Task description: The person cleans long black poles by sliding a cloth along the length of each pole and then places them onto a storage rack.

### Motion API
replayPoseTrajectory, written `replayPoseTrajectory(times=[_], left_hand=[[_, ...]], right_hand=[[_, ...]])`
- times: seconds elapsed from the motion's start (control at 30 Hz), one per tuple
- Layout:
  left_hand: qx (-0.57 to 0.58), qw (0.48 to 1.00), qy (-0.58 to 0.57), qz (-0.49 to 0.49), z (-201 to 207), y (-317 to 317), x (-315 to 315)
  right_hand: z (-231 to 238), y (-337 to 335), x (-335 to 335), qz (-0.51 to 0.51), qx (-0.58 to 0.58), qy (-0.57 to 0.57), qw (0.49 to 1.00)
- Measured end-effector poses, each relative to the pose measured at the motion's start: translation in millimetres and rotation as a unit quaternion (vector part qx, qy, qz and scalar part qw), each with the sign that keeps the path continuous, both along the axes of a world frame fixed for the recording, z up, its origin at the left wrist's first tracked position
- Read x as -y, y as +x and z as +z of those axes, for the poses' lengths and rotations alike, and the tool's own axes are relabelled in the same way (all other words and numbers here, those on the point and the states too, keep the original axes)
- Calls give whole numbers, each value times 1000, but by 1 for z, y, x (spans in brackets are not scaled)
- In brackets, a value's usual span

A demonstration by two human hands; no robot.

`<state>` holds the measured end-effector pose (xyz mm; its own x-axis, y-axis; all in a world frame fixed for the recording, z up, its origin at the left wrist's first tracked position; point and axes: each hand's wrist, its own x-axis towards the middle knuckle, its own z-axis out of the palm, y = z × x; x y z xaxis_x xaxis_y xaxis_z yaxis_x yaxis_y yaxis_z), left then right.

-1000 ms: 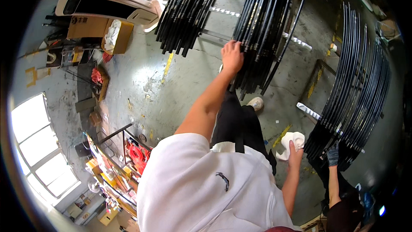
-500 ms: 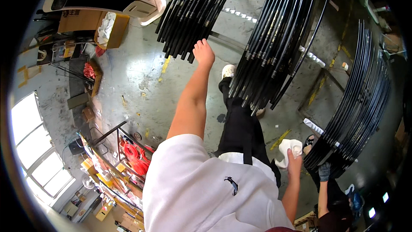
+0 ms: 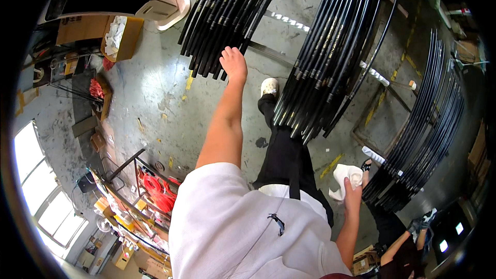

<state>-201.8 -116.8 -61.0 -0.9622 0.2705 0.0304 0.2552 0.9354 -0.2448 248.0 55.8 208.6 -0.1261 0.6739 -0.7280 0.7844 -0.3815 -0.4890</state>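
At the near ends of the left bundle of long black tubes (image 3: pixel 214 46) is my left hand (image 3: pixel 233 64). Its fingers curl over a tube end at the bundle's right edge, and the hand hides part of that grip. Lower down on the right, my right hand (image 3: pixel 353 194) is closed around a crumpled white cloth (image 3: pixel 343 178). Between my hands, a second bundle of black tubes (image 3: pixel 325 67) reaches toward me over my leg, its near ends uneven.
A metal rack bar (image 3: pixel 271 53) runs under the bundles. Farther right lies a third tube bundle (image 3: pixel 413 144), with a co-worker's gloved hands (image 3: pixel 421 222) below it. At left stand an open carton (image 3: pixel 126 39) and a rack with red coiled hose (image 3: pixel 157 191).
The view has shifted slightly. My left hand stays at the tube ends and my right keeps the cloth. The co-worker's gloved hand has moved off the third bundle, down and right.
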Motion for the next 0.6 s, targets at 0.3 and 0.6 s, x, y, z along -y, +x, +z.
replayPoseTrajectory(times=[0.3,0.6], left_hand=[[199,940,275,11,95,68,37],[451,754,470,87,296,269,26]], right_hand=[[7,-2,-5,-70,-85,-43,993],[5,-48,12,-83,-434,-335,832]])
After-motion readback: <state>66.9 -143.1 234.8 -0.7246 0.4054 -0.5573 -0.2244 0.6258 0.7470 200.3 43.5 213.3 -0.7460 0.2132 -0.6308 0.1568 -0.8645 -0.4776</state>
